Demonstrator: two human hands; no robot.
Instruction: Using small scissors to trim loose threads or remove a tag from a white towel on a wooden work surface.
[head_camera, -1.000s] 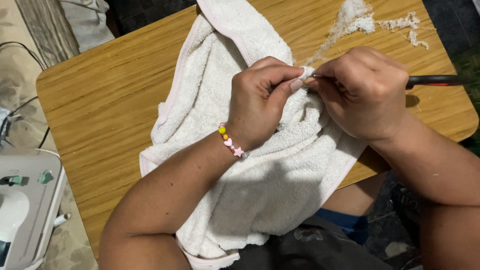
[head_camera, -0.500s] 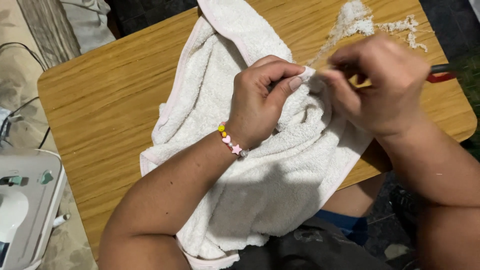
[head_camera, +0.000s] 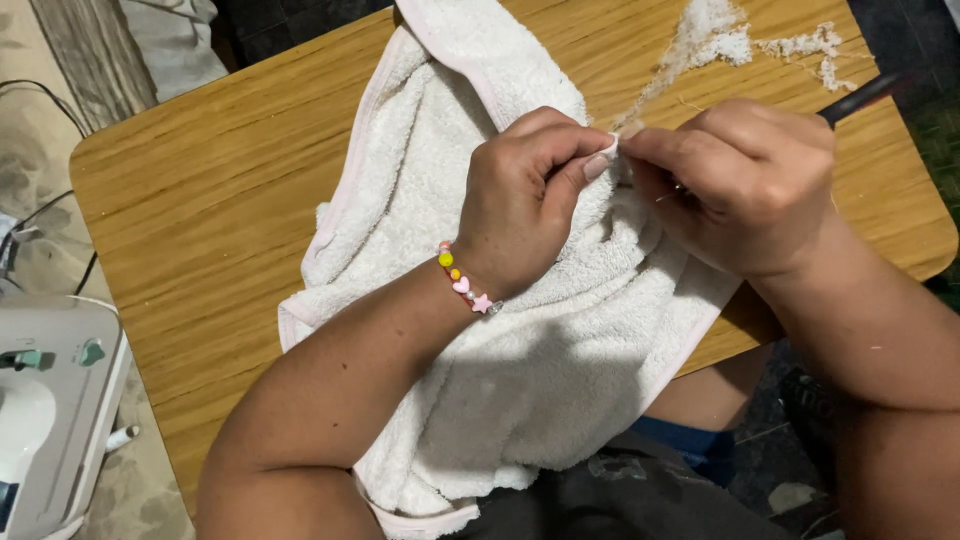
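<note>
- A person sits at a small wooden table (head_camera: 200, 200), seen from above, working on a white terry towel (head_camera: 520, 380) with a pale pink edge binding.
- The towel is spread over the middle of the table, and its near end hangs off the table edge onto the person's lap.
- The left hand (head_camera: 525, 200) rests on the towel with its fingers curled closed, thumb and forefinger pinching a small fold of the towel's edge at the far side.
- A beaded bracelet (head_camera: 462, 282) circles the left wrist.
- The right hand (head_camera: 740, 185) meets the left at that same pinched spot, fingers bunched tight; a dark tool handle (head_camera: 860, 97) sticks out beyond it to the right. The tool's tip is hidden, so its kind cannot be told.
- A heap of white lint and loose threads (head_camera: 720, 35) lies on the far right of the table.
- A white sewing machine (head_camera: 50, 400) stands off the table at the near left.
- Risks, as a judgement: the hidden tip works right beside the left fingertips, so a slip could prick them; a tug too hard might tear the looped fabric or the binding; the overhanging towel could slide off the table if the pinch lets go.
</note>
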